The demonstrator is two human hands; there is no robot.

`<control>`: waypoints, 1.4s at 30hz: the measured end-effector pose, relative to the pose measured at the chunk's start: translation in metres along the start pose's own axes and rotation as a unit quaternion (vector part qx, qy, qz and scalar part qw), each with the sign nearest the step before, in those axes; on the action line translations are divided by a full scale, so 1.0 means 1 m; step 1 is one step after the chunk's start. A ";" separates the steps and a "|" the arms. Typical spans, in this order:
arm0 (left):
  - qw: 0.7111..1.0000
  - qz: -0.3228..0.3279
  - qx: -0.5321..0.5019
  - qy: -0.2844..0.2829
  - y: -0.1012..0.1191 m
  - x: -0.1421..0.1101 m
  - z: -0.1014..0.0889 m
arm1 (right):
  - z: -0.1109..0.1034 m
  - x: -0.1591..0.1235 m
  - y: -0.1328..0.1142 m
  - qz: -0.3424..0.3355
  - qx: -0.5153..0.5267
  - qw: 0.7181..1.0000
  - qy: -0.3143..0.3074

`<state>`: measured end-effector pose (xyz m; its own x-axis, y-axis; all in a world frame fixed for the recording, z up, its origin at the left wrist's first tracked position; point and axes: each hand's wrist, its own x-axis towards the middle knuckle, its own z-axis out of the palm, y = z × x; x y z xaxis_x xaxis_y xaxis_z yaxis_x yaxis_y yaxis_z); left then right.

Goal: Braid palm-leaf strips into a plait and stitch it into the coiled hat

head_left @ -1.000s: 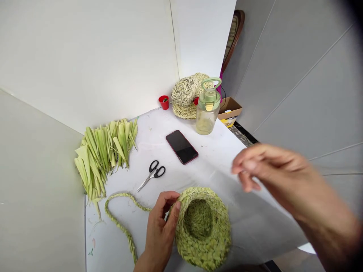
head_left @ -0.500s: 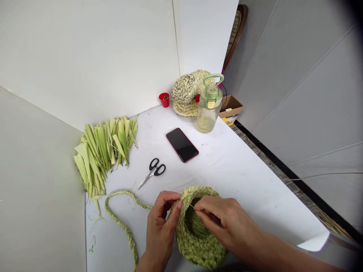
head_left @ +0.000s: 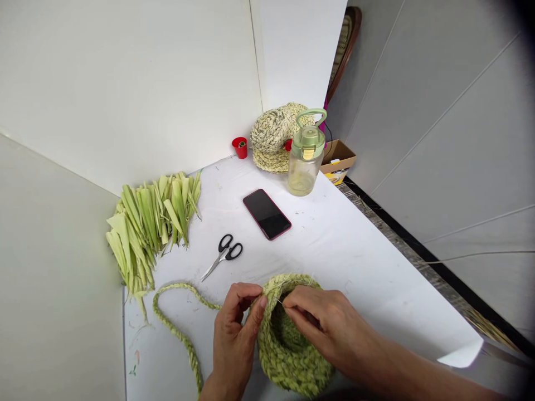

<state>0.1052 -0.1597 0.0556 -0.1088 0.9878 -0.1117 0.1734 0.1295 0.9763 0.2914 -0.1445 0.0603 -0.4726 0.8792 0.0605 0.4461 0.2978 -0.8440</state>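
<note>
A round basket (head_left: 295,367) of coiled green braid stands at the table's front, its opening facing up. My left hand (head_left: 238,334) pinches the basket's left rim between thumb and fingers. From that side a loose green braid (head_left: 173,328) runs off and curves to the left. My right hand (head_left: 321,317) reaches over the opening, thumb and forefinger pressed together on a thin, pale needle (head_left: 280,301). The needle points at the inner side of the rim, near my left fingertips; whether its tip is in the braid I cannot tell.
Scissors (head_left: 223,256) and a phone (head_left: 266,214) lie beyond the basket. A pile of green husks (head_left: 154,223) is at the left. Farther back are a red cup (head_left: 239,147), woven pieces (head_left: 271,136), a bottle (head_left: 301,167) and a cardboard box (head_left: 340,159).
My right hand has come in from the right, out in the air, down to the basket's rim with the needle. My left hand has kept its hold on the rim.
</note>
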 end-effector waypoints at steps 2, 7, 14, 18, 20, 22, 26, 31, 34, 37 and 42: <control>1.000 0.009 0.003 -0.006 -0.001 0.001 -0.001 | 0.003 0.001 0.002 0.000 0.004 1.000 0.003; 1.000 0.004 0.012 -0.029 -0.004 0.003 -0.005 | 0.013 0.003 0.008 -0.041 0.017 0.998 0.045; 0.999 -0.021 0.012 -0.035 -0.004 0.002 -0.006 | 0.024 0.006 0.017 -0.138 -0.015 0.985 0.104; 0.999 -0.049 -0.005 -0.020 -0.003 0.001 -0.004 | 0.024 0.002 0.023 -0.148 -0.034 0.984 0.094; 0.999 -0.051 -0.008 -0.015 -0.004 0.001 -0.003 | 0.023 0.000 0.024 -0.138 -0.038 0.986 0.085; 0.999 -0.045 -0.003 -0.023 -0.004 0.001 -0.003 | 0.023 0.000 0.024 -0.139 -0.034 0.986 0.086; 0.999 -0.034 0.006 -0.037 -0.003 0.001 -0.005 | 0.025 0.000 0.023 -0.153 -0.021 0.983 0.100; 0.998 -0.049 -0.020 -0.046 0.002 0.003 -0.005 | 0.030 0.001 0.022 -0.154 -0.017 0.981 0.116; 0.994 -0.077 -0.047 -0.063 0.003 0.005 -0.004 | 0.030 0.003 0.021 -0.154 -0.019 0.980 0.124; 0.990 -0.102 -0.073 -0.064 0.003 0.005 -0.002 | 0.026 0.004 0.019 -0.128 -0.017 0.985 0.111; 0.993 -0.087 -0.071 -0.030 0.000 0.004 0.000 | 0.012 0.001 0.015 -0.081 -0.086 0.992 0.049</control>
<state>0.1051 -0.1560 0.0550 -0.0659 0.9556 -0.2872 0.0169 0.2888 0.9572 0.2890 -0.1436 0.0412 -0.4760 0.8443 0.2460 0.4978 0.4893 -0.7161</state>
